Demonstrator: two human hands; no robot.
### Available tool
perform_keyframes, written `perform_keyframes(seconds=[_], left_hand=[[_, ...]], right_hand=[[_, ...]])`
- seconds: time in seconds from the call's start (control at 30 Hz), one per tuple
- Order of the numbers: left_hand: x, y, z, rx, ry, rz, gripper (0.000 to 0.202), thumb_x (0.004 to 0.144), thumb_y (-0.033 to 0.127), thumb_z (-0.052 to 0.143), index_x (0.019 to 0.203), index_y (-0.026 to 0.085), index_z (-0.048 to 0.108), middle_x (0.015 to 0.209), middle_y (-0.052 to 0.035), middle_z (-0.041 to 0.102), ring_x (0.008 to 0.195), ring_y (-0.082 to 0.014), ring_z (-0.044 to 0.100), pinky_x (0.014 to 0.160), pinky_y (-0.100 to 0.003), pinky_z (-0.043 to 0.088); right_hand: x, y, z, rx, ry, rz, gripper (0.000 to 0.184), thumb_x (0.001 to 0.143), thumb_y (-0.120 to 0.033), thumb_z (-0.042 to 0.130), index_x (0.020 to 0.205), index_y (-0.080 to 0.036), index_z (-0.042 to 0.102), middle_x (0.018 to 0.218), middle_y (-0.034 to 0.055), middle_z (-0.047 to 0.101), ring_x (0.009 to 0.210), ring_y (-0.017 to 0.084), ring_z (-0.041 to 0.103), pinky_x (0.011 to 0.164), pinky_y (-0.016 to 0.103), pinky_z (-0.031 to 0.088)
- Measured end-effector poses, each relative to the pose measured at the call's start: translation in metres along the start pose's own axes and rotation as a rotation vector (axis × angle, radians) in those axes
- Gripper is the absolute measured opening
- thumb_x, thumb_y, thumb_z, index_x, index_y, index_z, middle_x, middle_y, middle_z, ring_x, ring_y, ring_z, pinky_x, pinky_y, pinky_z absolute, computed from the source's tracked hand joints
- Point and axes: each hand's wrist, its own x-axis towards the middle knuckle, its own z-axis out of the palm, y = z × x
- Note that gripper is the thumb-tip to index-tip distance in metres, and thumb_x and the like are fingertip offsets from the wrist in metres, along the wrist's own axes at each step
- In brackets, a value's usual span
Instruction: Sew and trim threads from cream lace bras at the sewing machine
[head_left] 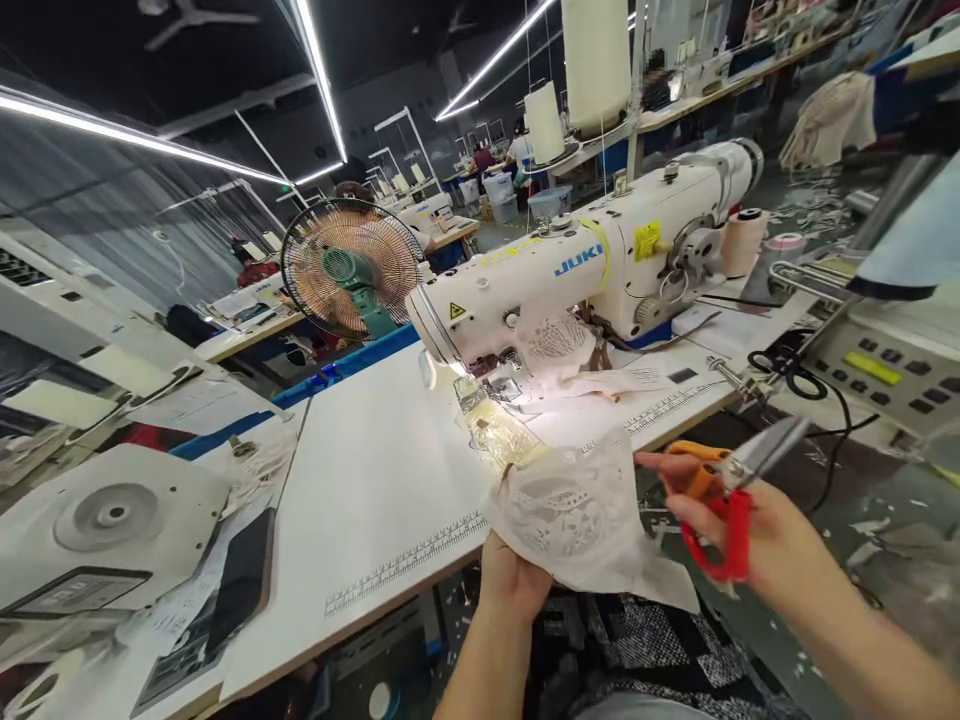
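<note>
A white lace bra cup piece (574, 510) hangs over the table's front edge. My left hand (514, 578) is closed on it from below, and the fabric hides most of the fingers. To the right, my right hand (712, 510) holds scissors (731, 480) with red and orange handles, the blades pointing up and away to the right. The scissors are apart from the fabric. Just beyond the lace is the sewing machine (525, 285), its needle area lit. More lace (559, 340) lies beneath the machine's arm.
The white table (375, 450) has a printed ruler along its front edge. A fan (349, 265) stands behind it. A control box (885, 370) and cables are at right; a second machine (112, 510) is at left. Thread cones (596, 60) rise above, and people sit farther back.
</note>
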Motion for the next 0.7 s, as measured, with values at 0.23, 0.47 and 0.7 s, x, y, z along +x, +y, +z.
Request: perform_keyframes(seconds=[0.23,0.47,0.7], left_hand=[[-0.008,0.001,-0.011,-0.065,-0.023,-0.014,0.033,0.091,0.033,0.042,0.099,0.018,0.071,0.090,-0.0069,0.072,0.115,-0.0240,0.054,0.107,-0.040,0.034],[-0.009,0.003,-0.013,-0.105,-0.061,-0.078,0.038,0.091,0.035,0.040,0.096,0.015,0.072,0.077,-0.0106,0.071,0.113,-0.0256,0.055,0.105,-0.041,0.036],[0.015,-0.003,0.018,-0.081,-0.035,-0.122,0.032,0.083,0.019,0.043,0.103,0.010,0.067,0.093,-0.0131,0.069,0.103,-0.0246,0.060,0.099,-0.040,0.041]], right_hand=[[0.012,-0.018,0.044,0.350,-0.084,0.156,0.044,0.060,-0.051,0.074,0.078,-0.020,0.049,0.048,-0.0086,0.040,0.032,0.007,0.034,0.030,0.020,0.030],[0.018,-0.022,0.047,0.362,-0.010,0.184,0.048,0.056,-0.054,0.075,0.080,-0.020,0.052,0.054,-0.0048,0.048,0.041,0.010,0.044,0.036,0.021,0.035],[0.004,0.011,0.014,-0.027,-0.227,-0.073,0.040,0.057,-0.049,0.075,0.082,-0.022,0.059,0.100,0.0118,0.064,0.096,0.030,0.059,0.083,0.036,0.051]])
